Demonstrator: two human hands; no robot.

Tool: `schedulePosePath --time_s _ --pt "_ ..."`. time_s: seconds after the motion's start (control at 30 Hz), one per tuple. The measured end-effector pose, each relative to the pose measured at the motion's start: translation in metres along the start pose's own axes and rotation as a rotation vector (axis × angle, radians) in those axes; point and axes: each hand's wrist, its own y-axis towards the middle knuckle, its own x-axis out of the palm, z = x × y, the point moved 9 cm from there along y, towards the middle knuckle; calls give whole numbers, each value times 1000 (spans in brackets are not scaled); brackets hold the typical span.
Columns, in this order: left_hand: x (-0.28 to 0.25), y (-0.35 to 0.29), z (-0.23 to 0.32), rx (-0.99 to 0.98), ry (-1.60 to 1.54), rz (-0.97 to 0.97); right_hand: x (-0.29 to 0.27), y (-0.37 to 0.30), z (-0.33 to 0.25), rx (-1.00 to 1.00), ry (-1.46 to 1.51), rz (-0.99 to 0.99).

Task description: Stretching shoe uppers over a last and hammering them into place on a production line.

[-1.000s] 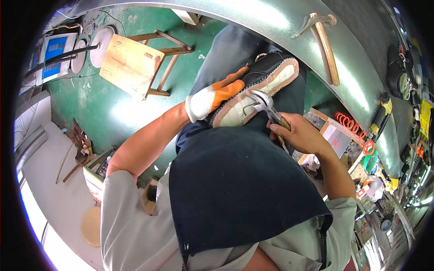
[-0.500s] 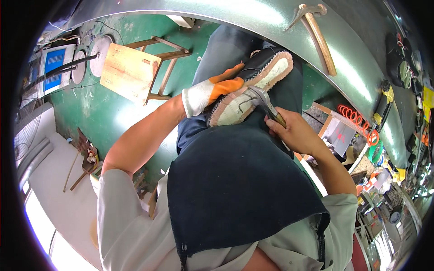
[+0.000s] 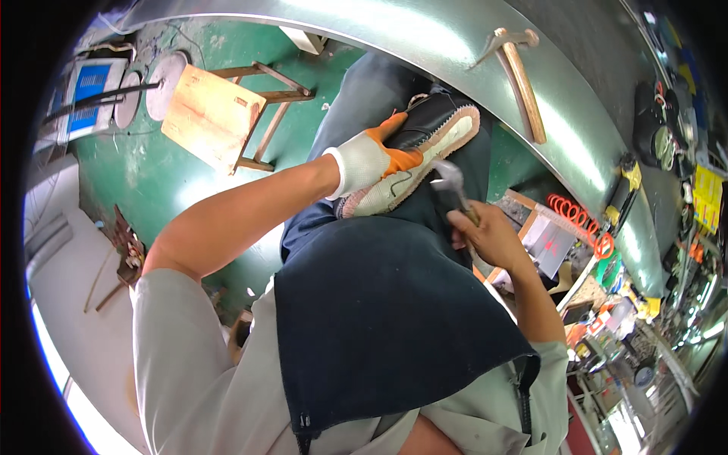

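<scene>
A black leather shoe (image 3: 413, 135) lies on its side across my lap, its pale underside turned toward my right hand. A toothed, pinkish rim runs round that underside, and a dark curved line marks its middle. My left hand (image 3: 381, 155), in a white glove with orange-coated fingers, is closed round the shoe's middle. My bare right hand (image 3: 489, 235) grips what looks like a hammer (image 3: 449, 180) by its handle. The hammer's metal head, slightly blurred, is beside the sole and appears apart from it. Part of the handle is hidden in my fist.
Beyond my knees curves a shiny metal bench (image 3: 565, 114) with a second hammer (image 3: 522, 87) on it. A wooden stool (image 3: 208, 117) stands at the left. A coiled red hose (image 3: 580, 212) and cluttered tools are at the right; a dark apron (image 3: 394, 311) covers my lap.
The hammer has drawn back from the sole toward the right. My left hand has shifted along the shoe, and the shoe has tipped so less of its underside shows. The view has shifted slightly.
</scene>
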Motion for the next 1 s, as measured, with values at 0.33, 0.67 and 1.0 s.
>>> schedulePosePath --time_s 0.33,0.67,1.0 --pt "-7 2 -15 320 -150 -422 11 21 -51 -415 -402 246" --pt "0 -19 -9 42 222 -194 8 -16 -86 -691 -330 403" --pt "-4 -17 -6 150 391 -259 38 4 -77 -619 -686 271"
